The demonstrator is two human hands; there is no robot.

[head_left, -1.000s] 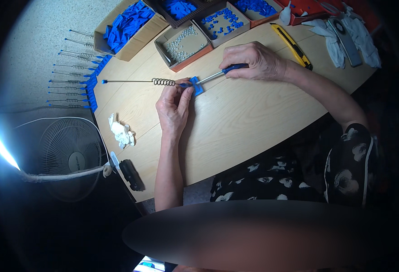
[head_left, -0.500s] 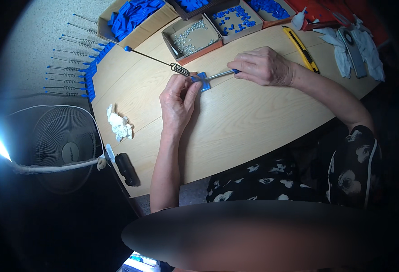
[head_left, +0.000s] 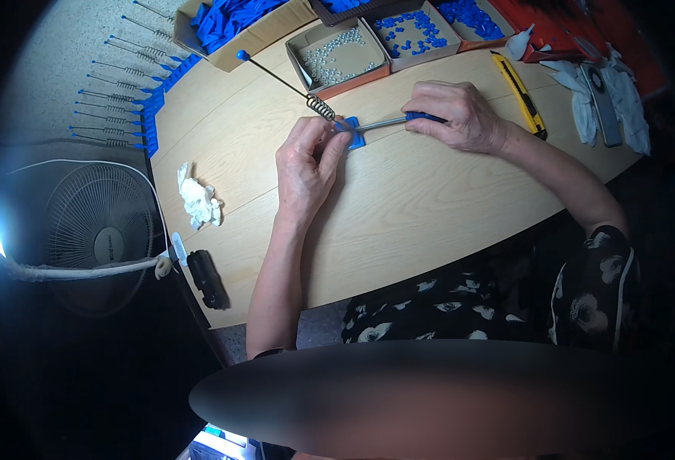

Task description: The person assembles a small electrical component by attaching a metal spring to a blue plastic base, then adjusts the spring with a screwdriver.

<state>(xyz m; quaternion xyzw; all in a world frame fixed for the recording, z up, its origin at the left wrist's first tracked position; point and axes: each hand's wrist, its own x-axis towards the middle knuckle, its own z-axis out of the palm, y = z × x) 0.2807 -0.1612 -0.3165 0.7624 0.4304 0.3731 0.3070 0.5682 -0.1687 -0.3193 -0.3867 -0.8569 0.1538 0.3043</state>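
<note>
My left hand (head_left: pixel 307 165) is closed in a pinch on a blue plastic piece (head_left: pixel 356 135) low over the table. Rising from this grip, a dark metal rod with a coil spring (head_left: pixel 320 106) leans up to the left and ends in a blue ball. My right hand (head_left: pixel 460 115) is wrapped round the blue handle of a screwdriver (head_left: pixel 387 123). Its metal shaft points left, and the end meets the blue piece beside my left thumb. The exact contact at the tip is too small to make out.
Beyond my hands stand boxes of small clear parts (head_left: pixel 337 60), blue bits (head_left: pixel 410 34) and larger blue pieces (head_left: pixel 238 27). Finished-looking spring rods (head_left: pixel 126 108) line the left edge. A yellow cutter (head_left: pixel 518 93), phone (head_left: pixel 600 103), gloves, crumpled tissue (head_left: pixel 199 198) and black object (head_left: pixel 208 279) lie around.
The view has shifted slightly. More of the screwdriver's blue handle shows in my right hand, and the sprung rod stands at a steeper tilt. My left hand keeps its pinch.
</note>
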